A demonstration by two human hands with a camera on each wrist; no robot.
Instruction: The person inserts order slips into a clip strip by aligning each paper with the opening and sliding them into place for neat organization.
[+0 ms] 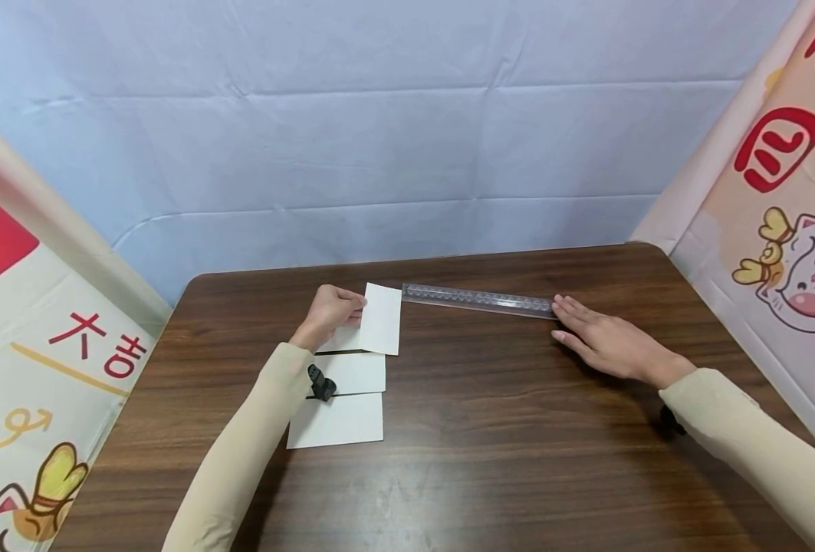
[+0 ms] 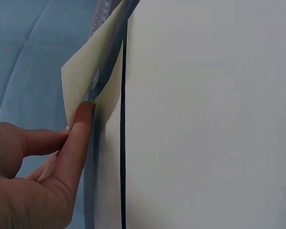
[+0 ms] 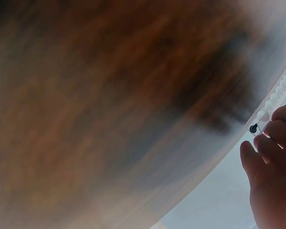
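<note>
My left hand (image 1: 329, 313) pinches a white card (image 1: 382, 318) by its left edge, thumb against fingers. In the left wrist view, that card (image 2: 86, 71) stands tilted up, with faint printed marks on the side facing the camera. Below it on the table lie further white cards in a column, a middle one (image 1: 362, 373) and a near one (image 1: 345, 420); another is partly hidden under the raised card. A clear plastic ruler (image 1: 478, 297) extends rightward from near the raised card. With straight fingers my right hand (image 1: 607, 343) lies flat, its fingertips touching the ruler's right end.
The brown wooden table (image 1: 483, 460) reaches back to a pale blue cloth (image 1: 379, 153). Printed cloths with cartoon figures hang at the left (image 1: 55, 368) and right (image 1: 780, 199). A black wrist camera (image 1: 322, 383) sits at the left sleeve, above the cards.
</note>
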